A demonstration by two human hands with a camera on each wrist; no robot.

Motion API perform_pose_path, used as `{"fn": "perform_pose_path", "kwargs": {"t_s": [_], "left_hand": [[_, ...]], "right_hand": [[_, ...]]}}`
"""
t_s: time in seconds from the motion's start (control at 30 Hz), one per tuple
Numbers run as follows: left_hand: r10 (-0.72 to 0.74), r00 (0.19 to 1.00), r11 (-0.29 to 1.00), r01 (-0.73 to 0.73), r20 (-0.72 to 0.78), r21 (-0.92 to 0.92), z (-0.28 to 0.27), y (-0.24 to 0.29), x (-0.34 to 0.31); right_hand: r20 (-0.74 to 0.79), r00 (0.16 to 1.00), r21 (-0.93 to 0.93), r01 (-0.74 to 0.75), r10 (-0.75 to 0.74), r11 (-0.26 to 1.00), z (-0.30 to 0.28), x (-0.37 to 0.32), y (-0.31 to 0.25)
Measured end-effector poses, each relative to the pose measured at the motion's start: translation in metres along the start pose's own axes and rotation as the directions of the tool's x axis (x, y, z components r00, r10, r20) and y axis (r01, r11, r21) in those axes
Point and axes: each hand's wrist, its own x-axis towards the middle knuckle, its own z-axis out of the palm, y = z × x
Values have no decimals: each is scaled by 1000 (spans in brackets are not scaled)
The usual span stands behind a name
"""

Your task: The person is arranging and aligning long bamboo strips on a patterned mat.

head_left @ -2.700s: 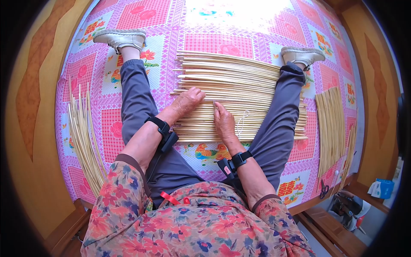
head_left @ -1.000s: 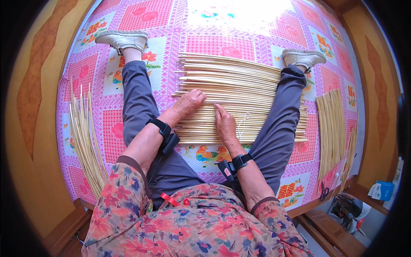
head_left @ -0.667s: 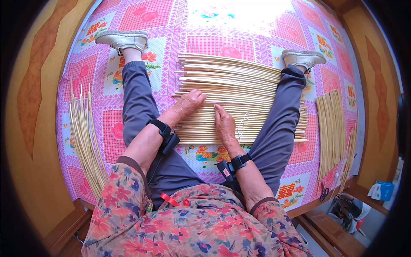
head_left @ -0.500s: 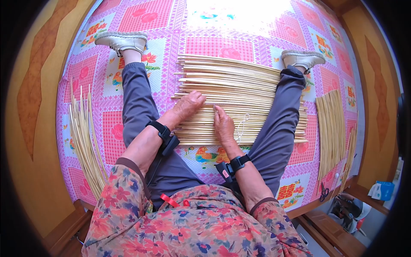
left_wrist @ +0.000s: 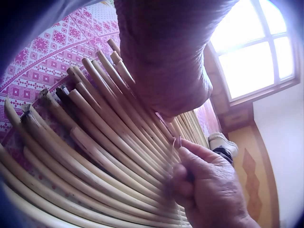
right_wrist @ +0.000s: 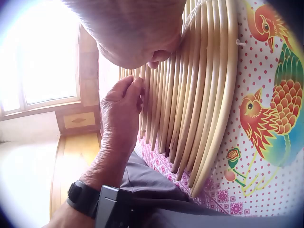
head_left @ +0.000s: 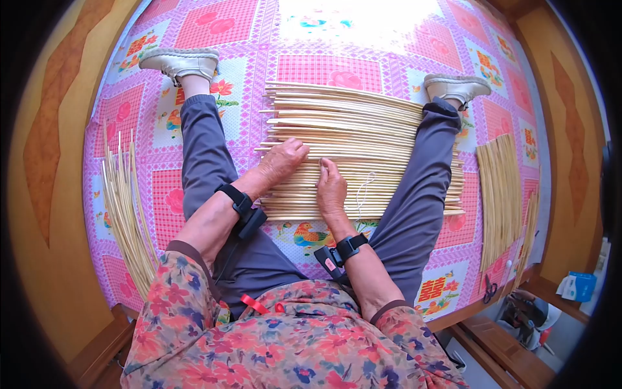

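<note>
Many pale sticks (head_left: 369,149) lie side by side as a mat between the legs. The left hand (head_left: 285,159) rests at the mat's left part, its thumb and forefinger pinching a stick, as the right wrist view shows (right_wrist: 121,102). Just to its right, the right hand (head_left: 332,188) is over the sticks, fingers curled. In the left wrist view the right hand (left_wrist: 213,183) pinches a thin needle-like piece (left_wrist: 180,141) between thumb and forefinger, by a fine thread. A loop of white thread (head_left: 364,188) lies on the sticks right of this hand.
Loose sticks (head_left: 126,214) lie at the far left, and a stick bundle (head_left: 500,194) at the right. Scissors (head_left: 490,288) are near the edge of the patterned cover (head_left: 175,201). The two outstretched legs flank the mat.
The right hand and wrist have shifted slightly left, with the fingertips a little nearer the left hand. The left hand stays at the same place on the sticks.
</note>
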Motion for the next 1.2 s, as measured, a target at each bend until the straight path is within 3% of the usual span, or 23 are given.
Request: {"fn": "perform_pose_path", "kwargs": {"t_s": [0.13,0.2,0.43,0.5,0.73,0.93,1.1,1.2], "left_hand": [[15,1000,1000,-15,-5,1,-2,0,2],[3,1000,1000,-3,15,-1,-4,1,1],[8,1000,1000,-8,-8,-25,-3,2,1],[1,1000,1000,-1,4,-25,-4,2,1],[-3,1000,999,3,-11,-33,-3,2,1],[-22,1000,999,23,17,-35,-3,1,2],[0,1000,999,-1,-5,-41,-6,2,3],[1,1000,999,-2,-7,-42,-5,0,3]], "right_hand": [[-74,992,-5,99,-99,995,6,2,9],[-9,1000,102,5,-4,995,10,4,17],[-22,1000,172,21,-17,985,12,7,16],[102,985,247,-157,136,956,-2,8,-6],[103,985,255,-163,141,953,1,12,-2],[119,977,410,-209,175,888,4,18,-3],[132,975,436,-218,178,873,8,26,3],[261,935,438,-336,240,834,5,31,7]]}}
